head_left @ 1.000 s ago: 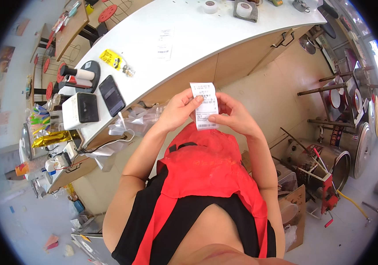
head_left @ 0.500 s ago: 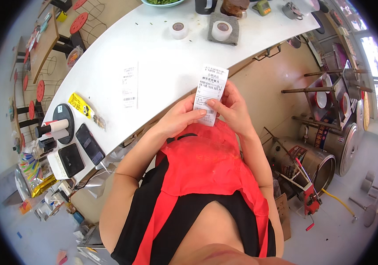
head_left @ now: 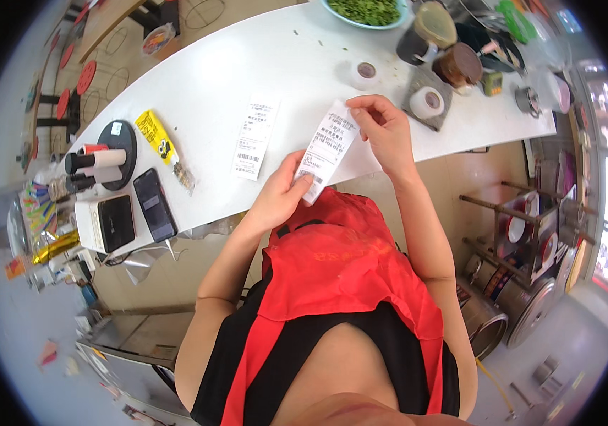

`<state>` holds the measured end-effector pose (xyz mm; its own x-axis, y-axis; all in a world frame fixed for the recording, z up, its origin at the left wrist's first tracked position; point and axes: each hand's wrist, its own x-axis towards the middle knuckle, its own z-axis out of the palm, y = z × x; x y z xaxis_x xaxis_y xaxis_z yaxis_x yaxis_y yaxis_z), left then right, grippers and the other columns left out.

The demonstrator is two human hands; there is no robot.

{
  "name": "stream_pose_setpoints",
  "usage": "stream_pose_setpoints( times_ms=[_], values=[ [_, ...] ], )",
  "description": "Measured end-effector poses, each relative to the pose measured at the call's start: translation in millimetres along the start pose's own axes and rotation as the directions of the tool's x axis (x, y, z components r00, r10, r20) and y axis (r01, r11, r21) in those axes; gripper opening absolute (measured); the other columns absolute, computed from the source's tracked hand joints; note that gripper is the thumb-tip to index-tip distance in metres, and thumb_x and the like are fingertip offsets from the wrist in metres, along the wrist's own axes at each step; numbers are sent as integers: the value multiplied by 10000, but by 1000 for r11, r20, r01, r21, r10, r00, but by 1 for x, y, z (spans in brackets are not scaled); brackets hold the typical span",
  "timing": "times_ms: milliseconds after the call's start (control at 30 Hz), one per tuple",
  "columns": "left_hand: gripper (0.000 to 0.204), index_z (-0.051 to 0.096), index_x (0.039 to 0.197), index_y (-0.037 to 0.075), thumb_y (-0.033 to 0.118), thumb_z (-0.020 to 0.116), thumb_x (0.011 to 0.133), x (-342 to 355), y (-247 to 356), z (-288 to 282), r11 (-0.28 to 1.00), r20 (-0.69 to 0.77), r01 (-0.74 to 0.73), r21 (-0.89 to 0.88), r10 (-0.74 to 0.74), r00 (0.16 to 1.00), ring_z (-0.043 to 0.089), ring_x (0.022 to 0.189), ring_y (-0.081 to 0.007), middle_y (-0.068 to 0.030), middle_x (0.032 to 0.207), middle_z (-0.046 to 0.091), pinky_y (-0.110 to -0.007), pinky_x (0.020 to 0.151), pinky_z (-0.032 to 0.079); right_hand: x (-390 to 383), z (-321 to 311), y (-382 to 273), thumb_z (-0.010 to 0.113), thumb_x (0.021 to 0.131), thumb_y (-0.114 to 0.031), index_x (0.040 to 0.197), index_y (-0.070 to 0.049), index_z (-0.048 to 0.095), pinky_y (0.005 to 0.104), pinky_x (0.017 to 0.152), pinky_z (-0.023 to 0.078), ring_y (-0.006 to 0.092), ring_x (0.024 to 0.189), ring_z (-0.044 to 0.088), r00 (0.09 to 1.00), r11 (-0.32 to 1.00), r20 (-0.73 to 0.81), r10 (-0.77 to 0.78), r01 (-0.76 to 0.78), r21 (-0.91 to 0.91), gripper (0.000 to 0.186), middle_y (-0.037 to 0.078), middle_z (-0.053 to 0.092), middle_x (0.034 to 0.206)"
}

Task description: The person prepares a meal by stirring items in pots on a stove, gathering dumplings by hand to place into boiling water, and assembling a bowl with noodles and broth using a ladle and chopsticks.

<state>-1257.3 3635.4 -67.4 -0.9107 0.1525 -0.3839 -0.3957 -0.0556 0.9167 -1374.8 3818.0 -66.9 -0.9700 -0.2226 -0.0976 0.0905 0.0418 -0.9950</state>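
**Paper slip [head_left: 328, 145] held at both ends over the front of the bench [head_left: 197, 78]**

Head view: the left hand [head_left: 282, 192] pinches the slip's lower end, its thumb lying across the printed face. The right hand [head_left: 385, 136] has the upper corner between thumb and index finger, its other fingers curled. The slip tilts, its top leaning to the right, in front of the red apron [head_left: 336, 266]; whether it touches the bench I cannot tell.

A second slip [head_left: 255, 138] lies on the bench, printed side up, just left of the held one. Farther left are a yellow packet [head_left: 156, 138], a dark phone [head_left: 153, 204] with a white cable, a white-and-black box [head_left: 115, 221], and a round black stand [head_left: 126, 153].

Beyond the right hand, a white roll [head_left: 427, 104] sits on a grey cloth [head_left: 417, 79], with a brown jar [head_left: 458, 65] near it. At the far edge, a pale blue bowl [head_left: 404, 15] holds chopped greens [head_left: 364, 10].
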Motion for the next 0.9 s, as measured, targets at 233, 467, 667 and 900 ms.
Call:
stream_pose_setpoints(
  times_ms=[233, 467, 667, 900],
  values=[
    [395, 505, 1215, -6, 188, 574, 878, -9, -7, -42, 356, -157, -69, 932, 567, 809, 472, 1116, -360, -174, 1241, 507, -430, 940, 396, 39, 37, 20, 651, 829, -137, 1077, -76, 617, 304, 646, 475, 192, 664, 578, 948, 838, 85, -308, 312, -447, 257, 80, 560, 1050],
    [515, 478, 1314, 76, 267, 601, 852, 9, -7, -10, 169, -56, -20, 985, 430, 901, 386, 1205, -426, -228, 1367, 390, -501, 994, 330, 10, 14, 22, 656, 829, -140, 1122, -139, 595, 311, 603, 492, 184, 659, 603, 899, 686, 262, -351, 437, -581, 299, 47, 542, 1142],
    [442, 495, 1269, 22, 202, 568, 872, 25, 20, 26, 112, 31, -123, 986, 601, 799, 355, 1243, -396, -217, 1383, 375, -487, 1005, 311, -25, -61, 7, 640, 844, -131, 1070, -117, 621, 292, 589, 480, 182, 636, 576, 924, 877, 256, -285, 359, -319, 227, 47, 612, 944],
    [293, 590, 1110, 4, 76, 593, 826, 85, 58, 144, 142, 406, -683, 716, 712, 573, 540, 1012, -341, -150, 1143, 581, -423, 867, 425, -85, -194, 10, 623, 870, -208, 1023, -59, 640, 285, 625, 467, 155, 688, 570, 992, 981, 71, -100, 110, -157, 214, 59, 608, 864]
  ],
)
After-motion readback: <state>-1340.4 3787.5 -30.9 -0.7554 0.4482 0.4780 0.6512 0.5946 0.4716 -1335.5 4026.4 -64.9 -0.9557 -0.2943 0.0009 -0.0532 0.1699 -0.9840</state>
